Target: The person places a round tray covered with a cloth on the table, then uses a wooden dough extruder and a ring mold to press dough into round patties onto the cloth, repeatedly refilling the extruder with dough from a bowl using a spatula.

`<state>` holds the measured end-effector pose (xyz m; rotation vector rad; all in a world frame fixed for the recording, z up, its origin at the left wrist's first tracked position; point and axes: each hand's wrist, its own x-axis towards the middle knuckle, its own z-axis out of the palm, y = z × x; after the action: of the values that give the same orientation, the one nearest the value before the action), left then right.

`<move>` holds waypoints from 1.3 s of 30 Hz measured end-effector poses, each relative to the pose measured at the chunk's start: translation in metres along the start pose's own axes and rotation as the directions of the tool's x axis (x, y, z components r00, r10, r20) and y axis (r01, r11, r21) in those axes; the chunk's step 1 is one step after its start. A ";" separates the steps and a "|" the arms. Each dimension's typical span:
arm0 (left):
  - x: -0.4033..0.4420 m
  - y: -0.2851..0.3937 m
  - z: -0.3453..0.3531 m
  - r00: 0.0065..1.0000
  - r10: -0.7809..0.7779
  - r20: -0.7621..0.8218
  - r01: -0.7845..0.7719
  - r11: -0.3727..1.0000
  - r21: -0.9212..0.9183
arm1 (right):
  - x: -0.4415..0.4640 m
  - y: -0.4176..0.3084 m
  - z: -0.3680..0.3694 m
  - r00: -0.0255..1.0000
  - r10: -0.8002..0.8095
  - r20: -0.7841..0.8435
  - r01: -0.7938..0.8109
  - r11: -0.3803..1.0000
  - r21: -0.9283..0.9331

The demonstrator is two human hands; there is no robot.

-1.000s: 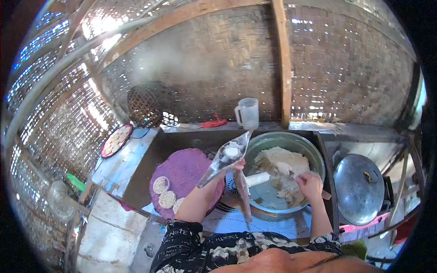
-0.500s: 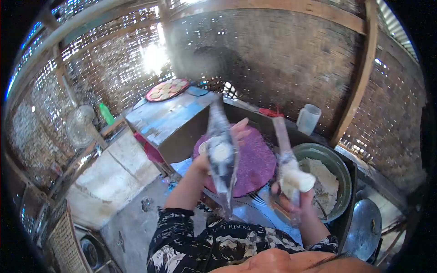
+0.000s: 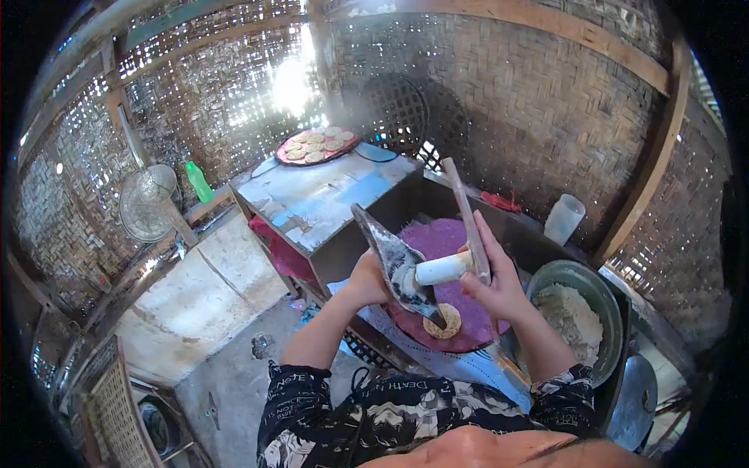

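My left hand (image 3: 368, 282) is wrapped around a dark, pointed wooden mold (image 3: 396, 261), its face whitened with dough or flour. My right hand (image 3: 499, 274) grips the wooden bar of a plunger (image 3: 468, 207) that has a thick white cylinder. The cylinder's end meets or nearly meets the mold's middle; whether it sits inside cannot be seen. Below both hands lies a round purple mat (image 3: 437, 232), with a pale round dough piece (image 3: 445, 324) near its front edge. To the right, a green tub (image 3: 616, 300) holds pale dough (image 3: 573, 312).
At the back left, a tray of round dough pieces (image 3: 316, 146) stands on a box top (image 3: 328, 195). A white plastic jug (image 3: 564, 220) and a red item (image 3: 499, 203) sit along the back ledge. A metal lid (image 3: 632, 402) rests below the tub. A green bottle (image 3: 199, 183) stands left.
My right hand has moved from beside the tub towards the left, bringing the plunger's cylinder to the mold. The mold has tilted over to face right. The camera view has shifted slightly.
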<state>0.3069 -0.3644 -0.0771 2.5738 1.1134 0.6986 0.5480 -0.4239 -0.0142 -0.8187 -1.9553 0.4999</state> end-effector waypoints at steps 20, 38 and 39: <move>0.036 -0.094 0.022 0.987 0.137 -0.079 -0.153 0.953 -0.263 | 0.054 0.014 0.106 0.988 0.124 0.092 -0.059 0.853 -0.519; 0.141 -0.130 -0.032 0.758 0.377 -0.532 -0.173 -0.669 -0.722 | 0.055 0.093 0.038 0.575 0.395 0.716 -0.815 0.356 0.458; 0.144 -0.127 -0.027 0.864 0.228 -0.449 -0.237 -0.603 -0.762 | 0.056 0.094 0.034 0.561 0.420 0.713 -0.827 0.314 0.466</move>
<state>0.3005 -0.1713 -0.0583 0.8424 -0.5798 1.0255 0.5307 -0.3188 -0.0562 -0.9159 -1.3946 2.0988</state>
